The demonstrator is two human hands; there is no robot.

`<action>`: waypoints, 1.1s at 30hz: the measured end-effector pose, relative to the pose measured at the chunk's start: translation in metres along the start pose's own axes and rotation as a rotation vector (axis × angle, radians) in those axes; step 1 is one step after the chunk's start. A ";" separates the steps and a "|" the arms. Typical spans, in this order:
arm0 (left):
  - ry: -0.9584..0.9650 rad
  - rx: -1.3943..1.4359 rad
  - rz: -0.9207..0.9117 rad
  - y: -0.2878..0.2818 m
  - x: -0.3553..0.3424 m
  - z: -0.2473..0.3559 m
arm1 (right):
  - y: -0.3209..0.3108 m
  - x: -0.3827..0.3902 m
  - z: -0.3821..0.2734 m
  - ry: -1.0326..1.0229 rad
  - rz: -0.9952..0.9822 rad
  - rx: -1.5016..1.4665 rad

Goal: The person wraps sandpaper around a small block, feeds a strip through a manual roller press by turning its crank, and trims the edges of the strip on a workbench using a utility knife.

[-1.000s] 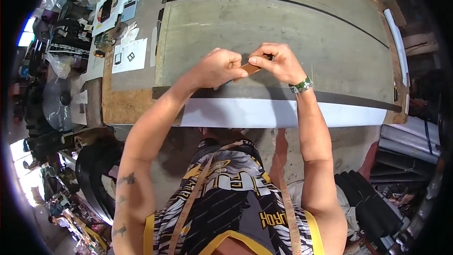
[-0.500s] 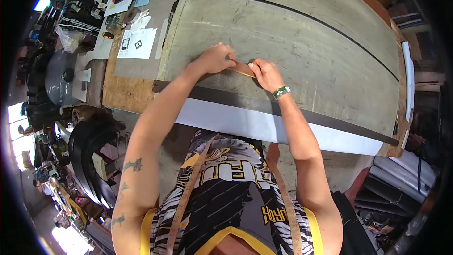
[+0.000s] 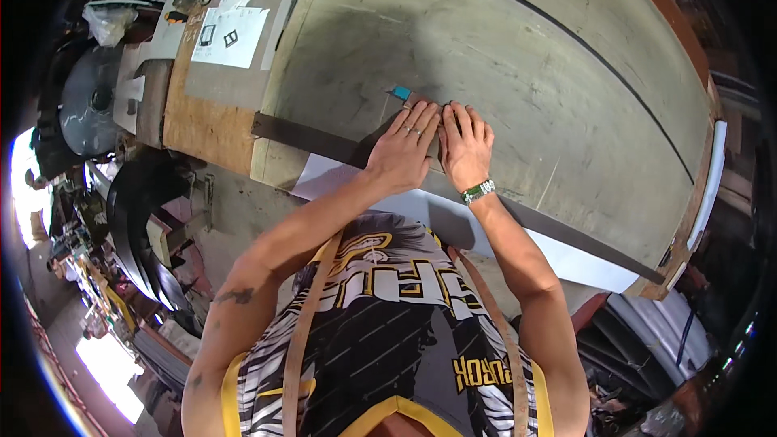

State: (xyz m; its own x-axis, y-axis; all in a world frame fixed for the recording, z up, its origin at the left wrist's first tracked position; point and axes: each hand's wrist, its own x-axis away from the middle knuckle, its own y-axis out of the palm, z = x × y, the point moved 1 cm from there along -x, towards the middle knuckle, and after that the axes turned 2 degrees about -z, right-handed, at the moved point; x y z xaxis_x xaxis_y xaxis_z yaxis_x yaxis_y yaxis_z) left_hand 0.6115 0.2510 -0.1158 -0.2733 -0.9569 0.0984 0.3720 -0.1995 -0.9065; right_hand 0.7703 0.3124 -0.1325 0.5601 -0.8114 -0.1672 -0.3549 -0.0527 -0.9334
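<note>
Nearest: the wearer's black, white and yellow shirt [image 3: 388, 332], tape measure [image 3: 303, 328] draped down both sides of it. Grey and black rolls [image 3: 647, 324] sit below the table's near right corner, curved black sheets [image 3: 133, 235] below its near left one. White sheet [image 3: 566, 255] shows along the table's near edge, just below a dark strip [image 3: 303, 137] running that edge. Both hands are down on the table [image 3: 566, 113], just beyond the near edge, side by side and touching or nearly so at the fingertips. Left hand [image 3: 402, 152], ring on one finger, lies flat, fingers straight and close together, palm down, nothing gripped that shows. Right hand [image 3: 467, 150], patterned green bracelet [image 3: 477, 191] at the wrist, is palm down too, fingers extended, slightly bent, no grip visible; can't tell what its thumb touches. Small brown piece [image 3: 414, 99] lies on the table by the left fingertips, partly covered by them, so full length can't be told; a blue bit [image 3: 401, 92] sits at its left end. Farther, toward the left edge: white paper [image 3: 247, 40] with dark frame shapes, then an orange-and-black tool [image 3: 176, 17]. A black seam [image 3: 599, 61] crosses toward the far edge.
</note>
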 end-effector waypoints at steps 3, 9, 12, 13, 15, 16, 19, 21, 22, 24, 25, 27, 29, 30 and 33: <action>0.026 -0.047 0.008 -0.005 -0.010 -0.010 | 0.010 0.001 0.006 0.050 0.009 0.007; 0.052 0.376 0.038 -0.020 -0.006 -0.040 | 0.009 -0.012 0.000 0.104 0.120 -0.118; -0.436 0.536 0.280 -0.018 0.020 -0.039 | 0.014 -0.011 0.011 0.171 -0.067 -0.140; -0.433 0.541 0.293 -0.011 0.026 -0.034 | 0.020 -0.009 0.018 0.181 -0.029 -0.216; -0.673 0.893 0.236 0.002 0.035 -0.033 | 0.018 -0.015 0.021 0.166 0.009 -0.290; -0.713 1.013 0.171 -0.003 0.033 -0.027 | 0.013 -0.016 0.024 0.236 -0.047 -0.387; -0.772 1.396 0.259 -0.014 0.020 -0.015 | -0.008 -0.012 0.018 0.279 -0.150 -0.551; -0.767 1.380 0.253 -0.032 0.035 -0.021 | -0.033 -0.005 -0.012 0.300 -0.190 -0.740; -0.627 1.375 0.342 -0.042 0.048 -0.024 | -0.053 0.001 -0.042 0.264 -0.208 -0.840; -0.336 1.431 0.494 -0.061 0.078 -0.021 | -0.090 0.018 -0.091 0.201 -0.272 -0.905; -0.332 1.431 0.512 -0.075 0.101 -0.018 | -0.099 0.029 -0.110 0.170 -0.299 -0.896; -0.263 1.306 0.454 -0.108 0.151 -0.011 | -0.102 0.050 -0.145 0.119 -0.324 -1.032; -0.248 1.302 0.605 -0.115 0.204 -0.011 | -0.101 0.067 -0.188 0.083 -0.401 -1.102; -0.247 1.315 0.601 -0.125 0.235 -0.009 | -0.097 0.075 -0.209 0.040 -0.444 -1.179; -0.276 1.309 0.689 -0.142 0.342 -0.009 | -0.088 0.096 -0.286 -0.223 -0.520 -1.207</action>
State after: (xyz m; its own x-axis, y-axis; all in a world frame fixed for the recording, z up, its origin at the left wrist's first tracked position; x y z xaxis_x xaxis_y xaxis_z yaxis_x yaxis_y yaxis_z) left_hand 0.4576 -0.0457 0.0429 0.3958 -0.9180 0.0250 0.9022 0.3938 0.1760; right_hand 0.6415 0.0728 0.0240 0.9001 -0.4342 -0.0354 -0.4356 -0.8982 -0.0592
